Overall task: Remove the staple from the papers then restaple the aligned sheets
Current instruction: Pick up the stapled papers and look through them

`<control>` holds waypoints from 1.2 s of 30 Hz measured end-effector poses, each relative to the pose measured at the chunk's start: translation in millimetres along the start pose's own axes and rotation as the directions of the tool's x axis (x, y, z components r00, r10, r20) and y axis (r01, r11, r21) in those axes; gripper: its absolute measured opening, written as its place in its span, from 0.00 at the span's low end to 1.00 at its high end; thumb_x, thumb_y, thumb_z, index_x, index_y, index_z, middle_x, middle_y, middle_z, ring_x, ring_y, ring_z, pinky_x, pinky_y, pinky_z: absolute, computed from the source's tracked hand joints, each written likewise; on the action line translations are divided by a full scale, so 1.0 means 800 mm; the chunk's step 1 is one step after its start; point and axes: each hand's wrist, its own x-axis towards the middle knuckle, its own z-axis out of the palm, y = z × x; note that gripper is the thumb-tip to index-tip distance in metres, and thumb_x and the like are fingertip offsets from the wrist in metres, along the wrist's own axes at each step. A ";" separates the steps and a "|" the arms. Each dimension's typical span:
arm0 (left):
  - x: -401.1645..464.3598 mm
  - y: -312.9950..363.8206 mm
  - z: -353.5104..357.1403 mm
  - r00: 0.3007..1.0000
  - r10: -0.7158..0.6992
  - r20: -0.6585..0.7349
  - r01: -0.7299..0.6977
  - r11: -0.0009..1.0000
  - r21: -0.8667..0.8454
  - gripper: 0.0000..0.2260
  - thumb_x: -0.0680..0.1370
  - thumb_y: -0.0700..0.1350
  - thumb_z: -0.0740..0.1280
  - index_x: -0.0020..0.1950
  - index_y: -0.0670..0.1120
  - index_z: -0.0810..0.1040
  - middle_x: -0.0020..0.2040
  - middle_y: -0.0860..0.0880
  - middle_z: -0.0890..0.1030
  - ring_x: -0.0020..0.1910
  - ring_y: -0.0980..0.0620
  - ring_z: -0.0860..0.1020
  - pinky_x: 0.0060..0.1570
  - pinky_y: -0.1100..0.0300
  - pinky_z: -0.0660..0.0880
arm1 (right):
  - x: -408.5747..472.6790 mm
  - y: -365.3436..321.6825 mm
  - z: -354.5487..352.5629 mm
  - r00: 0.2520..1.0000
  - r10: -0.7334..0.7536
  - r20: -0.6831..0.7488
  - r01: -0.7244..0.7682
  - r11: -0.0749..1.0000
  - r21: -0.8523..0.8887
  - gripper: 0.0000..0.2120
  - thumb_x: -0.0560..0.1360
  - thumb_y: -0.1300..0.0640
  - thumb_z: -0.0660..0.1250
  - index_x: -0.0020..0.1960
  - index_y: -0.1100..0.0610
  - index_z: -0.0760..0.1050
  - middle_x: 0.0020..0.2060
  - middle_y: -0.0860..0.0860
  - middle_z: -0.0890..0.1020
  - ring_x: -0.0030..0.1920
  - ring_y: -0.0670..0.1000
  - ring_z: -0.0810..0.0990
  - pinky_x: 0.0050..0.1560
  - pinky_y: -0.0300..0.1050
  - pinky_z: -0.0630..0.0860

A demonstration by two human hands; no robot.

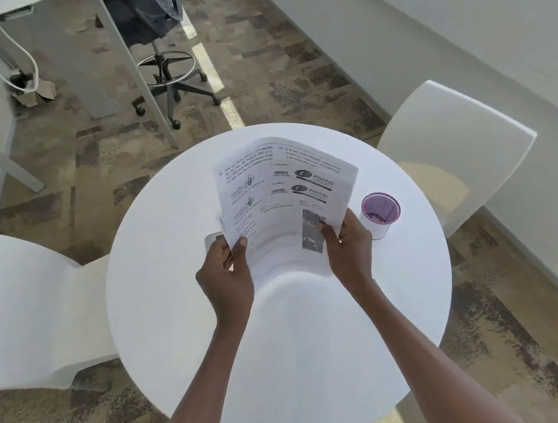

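Observation:
A stack of printed papers is held up over the round white table, its sheets fanned and out of line at the top. My left hand pinches the lower left edge of the papers. At the lower right edge my right hand grips them, thumb on a dark printed picture. A small pale object, partly hidden behind the papers and my left hand, lies on the table; what it is I cannot tell. No staple shows.
A purple mesh cup stands on the table just right of my right hand. White chairs sit at the left and right. A black office stool and desk legs stand beyond on the patterned carpet.

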 end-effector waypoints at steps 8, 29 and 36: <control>-0.016 -0.020 0.008 0.990 -0.141 0.023 0.138 0.985 0.099 0.11 0.82 0.43 0.66 0.43 0.37 0.76 0.29 0.44 0.73 0.29 0.49 0.67 0.33 0.57 0.65 | -0.008 0.032 0.006 0.984 0.129 0.124 -0.113 0.986 -0.125 0.07 0.79 0.62 0.67 0.57 0.59 0.78 0.46 0.52 0.86 0.45 0.54 0.82 0.42 0.40 0.75; 0.037 0.027 0.000 0.953 -0.290 0.091 0.297 0.952 -0.078 0.13 0.80 0.44 0.69 0.41 0.36 0.78 0.35 0.46 0.82 0.34 0.50 0.72 0.39 0.57 0.70 | 0.031 -0.024 -0.018 0.982 0.178 0.059 -0.179 0.984 -0.003 0.11 0.76 0.60 0.71 0.43 0.67 0.72 0.41 0.67 0.80 0.37 0.51 0.71 0.37 0.46 0.67; 0.036 0.040 -0.002 0.968 -0.221 0.119 0.222 0.975 0.005 0.17 0.80 0.46 0.69 0.39 0.34 0.76 0.36 0.31 0.78 0.33 0.49 0.66 0.35 0.57 0.65 | 0.031 -0.039 -0.021 0.966 0.257 -0.015 -0.257 0.959 -0.122 0.26 0.75 0.58 0.72 0.70 0.64 0.71 0.65 0.58 0.76 0.68 0.58 0.72 0.69 0.54 0.70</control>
